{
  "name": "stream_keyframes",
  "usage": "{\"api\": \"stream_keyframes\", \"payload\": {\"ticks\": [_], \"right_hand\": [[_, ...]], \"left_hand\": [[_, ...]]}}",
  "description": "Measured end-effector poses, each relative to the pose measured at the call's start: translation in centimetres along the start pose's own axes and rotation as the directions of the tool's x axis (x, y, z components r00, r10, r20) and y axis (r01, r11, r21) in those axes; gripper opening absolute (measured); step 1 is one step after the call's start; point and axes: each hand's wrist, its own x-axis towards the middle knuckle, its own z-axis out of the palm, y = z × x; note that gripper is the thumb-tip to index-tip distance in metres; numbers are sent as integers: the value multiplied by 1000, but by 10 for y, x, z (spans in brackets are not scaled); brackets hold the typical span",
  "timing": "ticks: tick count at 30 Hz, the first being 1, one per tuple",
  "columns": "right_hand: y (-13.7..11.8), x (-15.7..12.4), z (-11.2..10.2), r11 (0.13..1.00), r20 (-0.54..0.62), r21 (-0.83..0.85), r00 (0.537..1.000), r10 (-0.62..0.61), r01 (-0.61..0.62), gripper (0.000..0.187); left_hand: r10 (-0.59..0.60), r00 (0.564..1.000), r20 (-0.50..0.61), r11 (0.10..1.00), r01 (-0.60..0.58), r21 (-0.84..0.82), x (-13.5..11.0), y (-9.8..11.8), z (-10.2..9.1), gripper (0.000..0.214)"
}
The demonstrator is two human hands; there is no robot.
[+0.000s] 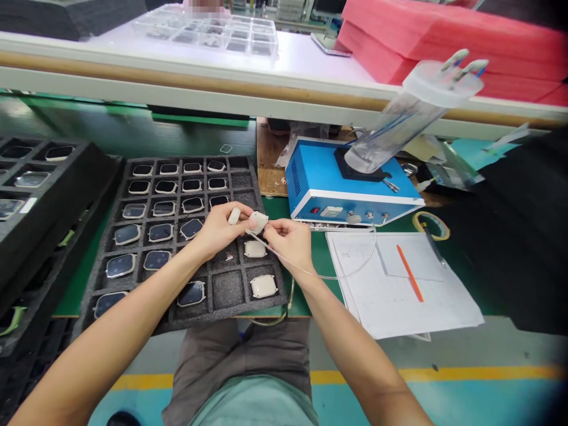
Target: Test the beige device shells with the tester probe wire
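Above the right part of the black foam tray [228,287], a cream-white watch case [258,222] is between my two hands. My left hand [220,229] is closed around the case's left side, and a small white piece [234,215] shows between its fingers. My right hand [289,241] pinches the case's right edge with the fingertips. A thin clear tube [328,277] runs from the blue box's front, past my right wrist, towards my left thumb; its end is hidden. Dark-screened watches [127,234] and white watch cases [263,286] lie in the tray's compartments.
Right of the tray stands a blue control box [355,198] with a clear cylinder [390,133] leaning on top. Papers [399,307], an orange pen [410,273] and a tape roll [431,226] lie nearby. Stacked foam trays [48,213] rise at left; a shelf edge [186,83] crosses ahead.
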Motion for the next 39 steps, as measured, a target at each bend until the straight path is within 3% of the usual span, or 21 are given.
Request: {"api": "stream_keyframes", "payload": {"ticks": [5, 8, 11, 13, 15, 17, 19, 28, 35, 39], "right_hand": [[-1, 1, -11, 997, -127, 30, 989, 76, -73, 20], [0, -1, -17, 996, -116, 48, 990, 74, -69, 22], [-3, -6, -17, 998, -70, 57, 997, 38, -34, 24], [-8, -10, -15, 998, -38, 65, 999, -9, 12, 23], [-13, -13, -12, 996, -18, 67, 998, -61, 63, 22], [-17, -15, -9, 993, -5, 61, 995, -102, 102, 21], [-20, -16, -6, 990, 8, 54, 991, -131, 130, 19], [-19, -9, -1, 985, 45, 43, 984, -171, 169, 17], [-15, -7, 2, 984, 54, 9, 983, -176, 176, 14], [-15, -3, -1, 987, 143, 103, 980, -136, 122, 17]], "left_hand": [[-10, 989, -151, 995, 24, 94, 5, -8, 2, 28], [24, 981, -193, 972, 22, 235, 9, -9, -1, 24], [157, 949, -272, 936, -55, 348, 8, -3, -5, 27], [175, 941, -290, 950, -85, 299, 4, 2, -5, 34], [42, 974, -225, 999, -33, 43, 0, 5, -1, 44], [-92, 991, -96, 971, 68, -228, -4, 5, 4, 44], [-124, 992, -28, 934, 107, -341, -6, 5, 9, 39], [-24, 1000, -7, 959, 21, -284, -7, -4, 15, 31], [83, 997, 0, 996, -83, -27, -8, -11, 15, 36], [50, 999, 19, 997, -49, -66, -8, -10, 16, 34]]}}
